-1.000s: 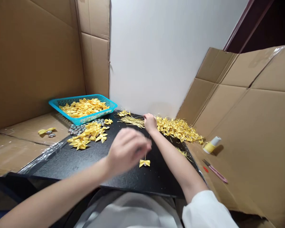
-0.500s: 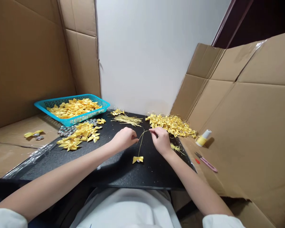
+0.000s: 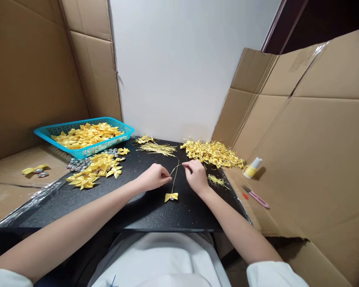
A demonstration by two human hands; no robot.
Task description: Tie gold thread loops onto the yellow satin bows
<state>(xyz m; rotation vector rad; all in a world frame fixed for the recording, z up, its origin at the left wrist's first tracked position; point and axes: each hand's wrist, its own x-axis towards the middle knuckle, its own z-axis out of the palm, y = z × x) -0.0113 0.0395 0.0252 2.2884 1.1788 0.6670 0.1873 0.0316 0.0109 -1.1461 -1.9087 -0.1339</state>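
Observation:
My left hand (image 3: 155, 176) is closed in a pinch on a thin yellow cord (image 3: 175, 178). My right hand (image 3: 195, 174) pinches the same cord a little farther right, so a short stretch runs between the two hands. From it a strand leads down to a yellow ribbon bow (image 3: 171, 197) with a silvery bead at its middle, lying on the black table (image 3: 143, 211) in front of me. Beyond my hands lies a bundle of straight cut yellow cords (image 3: 158, 149). A small tangle of cord scraps (image 3: 217, 180) is beside my right hand.
At the left stands a blue basket (image 3: 86, 151) of yellow bows, with loose bows (image 3: 100, 167) and silvery beads (image 3: 77, 163) before it. A heap of corded bows (image 3: 211, 153) lies back right. A glue bottle (image 3: 252, 168) and pink-handled snips (image 3: 257, 197) rest on cardboard, right.
The whole view has shifted slightly. Both hands keep their pinch on the cord, and the bow stays on the table below them. The right hand has moved a little off the scraps.

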